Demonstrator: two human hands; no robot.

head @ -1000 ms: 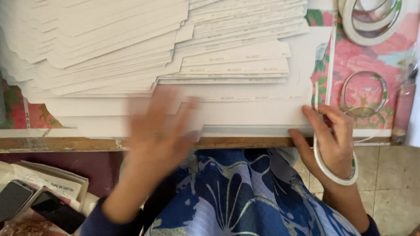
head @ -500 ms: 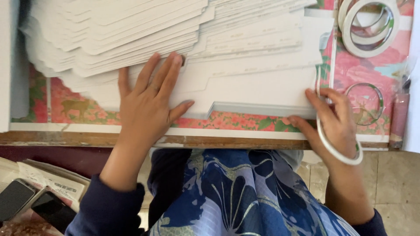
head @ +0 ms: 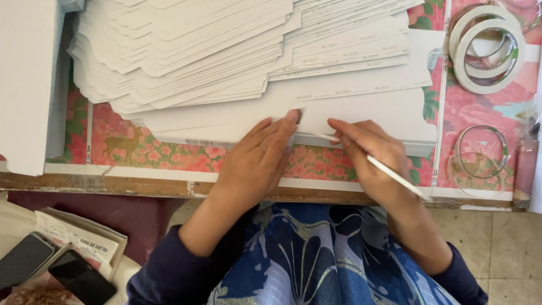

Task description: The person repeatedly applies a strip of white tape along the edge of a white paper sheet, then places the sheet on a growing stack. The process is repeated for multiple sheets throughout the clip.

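**Both hands on the nearest white card sheet**

The left hand (head: 257,164) is laid flat, fingers together and stretched out, on the near edge of a white card sheet (head: 367,113), nothing gripped. The right hand (head: 370,155) is closed on a thin white strip (head: 395,176), which is pressed to the same edge just right of the left fingertips. A fanned stack of sheets (head: 186,51) is spread farther back. Tape rolls (head: 488,53) are seen far right on the flowered tablecloth (head: 169,149). Two phones (head: 51,268) lie near left.

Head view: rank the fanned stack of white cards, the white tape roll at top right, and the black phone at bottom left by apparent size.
1. Stack of white cards, by far the largest.
2. White tape roll.
3. Black phone, close to the roll, so this order is unsure.
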